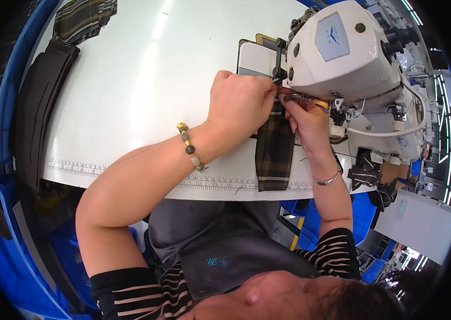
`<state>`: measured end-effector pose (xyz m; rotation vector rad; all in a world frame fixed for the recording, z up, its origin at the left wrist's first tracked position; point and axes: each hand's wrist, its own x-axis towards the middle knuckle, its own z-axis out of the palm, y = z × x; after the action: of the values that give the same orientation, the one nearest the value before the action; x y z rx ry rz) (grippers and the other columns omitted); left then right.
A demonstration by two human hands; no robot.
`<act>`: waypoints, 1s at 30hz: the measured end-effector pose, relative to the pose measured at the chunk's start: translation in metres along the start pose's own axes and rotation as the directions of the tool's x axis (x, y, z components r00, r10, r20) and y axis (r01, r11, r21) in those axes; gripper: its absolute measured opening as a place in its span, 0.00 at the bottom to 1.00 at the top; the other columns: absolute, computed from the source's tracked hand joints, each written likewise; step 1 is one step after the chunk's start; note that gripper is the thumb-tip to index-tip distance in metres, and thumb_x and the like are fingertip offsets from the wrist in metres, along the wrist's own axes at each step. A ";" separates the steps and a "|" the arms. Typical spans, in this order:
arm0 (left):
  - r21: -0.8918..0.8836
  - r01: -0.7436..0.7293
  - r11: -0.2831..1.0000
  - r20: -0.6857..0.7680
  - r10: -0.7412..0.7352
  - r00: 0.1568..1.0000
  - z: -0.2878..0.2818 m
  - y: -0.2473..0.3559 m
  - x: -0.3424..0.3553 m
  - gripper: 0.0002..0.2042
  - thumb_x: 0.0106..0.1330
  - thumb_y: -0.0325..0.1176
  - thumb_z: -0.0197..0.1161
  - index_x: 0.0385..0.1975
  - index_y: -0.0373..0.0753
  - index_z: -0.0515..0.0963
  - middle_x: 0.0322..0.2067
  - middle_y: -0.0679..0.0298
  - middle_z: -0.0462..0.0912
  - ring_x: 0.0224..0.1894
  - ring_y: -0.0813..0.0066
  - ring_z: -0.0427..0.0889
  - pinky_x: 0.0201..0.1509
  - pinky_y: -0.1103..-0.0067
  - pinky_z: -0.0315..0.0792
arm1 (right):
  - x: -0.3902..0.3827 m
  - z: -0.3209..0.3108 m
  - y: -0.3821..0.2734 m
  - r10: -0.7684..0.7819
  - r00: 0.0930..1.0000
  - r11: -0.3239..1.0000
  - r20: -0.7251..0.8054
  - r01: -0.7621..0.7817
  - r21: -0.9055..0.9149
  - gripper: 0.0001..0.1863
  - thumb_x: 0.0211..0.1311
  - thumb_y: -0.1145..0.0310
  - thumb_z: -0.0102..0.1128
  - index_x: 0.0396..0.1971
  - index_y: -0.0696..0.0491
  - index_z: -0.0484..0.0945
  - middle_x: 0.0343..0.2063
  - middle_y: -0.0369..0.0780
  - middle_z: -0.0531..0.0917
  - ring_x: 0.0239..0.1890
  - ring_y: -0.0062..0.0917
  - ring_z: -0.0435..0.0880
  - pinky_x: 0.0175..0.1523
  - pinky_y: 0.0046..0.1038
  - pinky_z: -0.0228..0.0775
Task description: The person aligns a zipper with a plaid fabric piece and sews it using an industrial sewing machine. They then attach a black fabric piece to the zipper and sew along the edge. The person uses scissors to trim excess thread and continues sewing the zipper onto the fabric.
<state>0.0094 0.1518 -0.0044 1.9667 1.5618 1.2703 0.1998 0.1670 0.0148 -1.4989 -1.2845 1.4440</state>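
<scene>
Dark grey apron (225, 250) over a striped top sits closest to the lens, both forearms running up from it to the bench (145, 69).

Plaid strip (274, 152): dark brown/olive woven cloth, long axis running from the near bench edge straight away toward the sewing machine (343, 58). Far end goes under the fingers at the machine's needle end; near end hangs just over the edge by the printed ruler scale (129, 172).

Left hand (240, 101): curled, fingers pinched shut at the strip's far end, right against the machine head. Beaded bracelet on that wrist.

Right hand (306, 118): below the machine head, fingers closed narrow on the strip's right edge, touching the left hand's fingertips. Thin metal bangle on the wrist.

Both hands are equally near the cloth; needle itself is hidden behind them.

Machine is cream enamel, hard and glossy; bench is smooth white laminate. More plaid cloth (84, 18) lies far left, well apart.
</scene>
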 end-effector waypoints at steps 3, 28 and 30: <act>0.000 0.007 1.000 -0.004 -0.007 1.000 0.000 0.001 0.000 0.06 0.65 0.34 0.68 0.29 0.42 0.89 0.13 0.63 0.80 0.17 0.61 0.78 0.36 0.70 0.72 | -0.001 0.000 -0.002 -0.024 0.999 1.000 0.038 0.024 -0.006 0.09 0.68 0.71 0.69 0.45 0.55 0.88 0.25 0.30 0.81 0.18 0.09 0.69 0.22 0.14 0.57; 0.042 0.030 0.999 0.037 -0.032 0.999 0.001 0.003 -0.001 0.06 0.65 0.35 0.67 0.28 0.43 0.88 0.13 0.61 0.80 0.18 0.58 0.78 0.43 0.68 0.71 | -0.002 -0.001 0.001 -0.014 0.999 0.997 0.049 0.017 -0.072 0.12 0.68 0.60 0.69 0.45 0.51 0.85 0.29 0.30 0.80 0.23 0.09 0.69 0.27 0.16 0.59; 0.043 0.034 0.998 0.047 -0.036 0.998 0.000 0.003 0.000 0.06 0.65 0.35 0.67 0.28 0.43 0.88 0.13 0.61 0.79 0.18 0.58 0.78 0.43 0.68 0.71 | -0.002 0.000 0.001 -0.010 0.999 0.998 0.042 0.013 -0.069 0.12 0.68 0.60 0.69 0.45 0.51 0.85 0.29 0.31 0.80 0.23 0.09 0.69 0.27 0.16 0.59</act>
<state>0.0114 0.1504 -0.0023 1.9714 1.6059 1.1767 0.2006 0.1651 0.0146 -1.5113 -1.3790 1.4438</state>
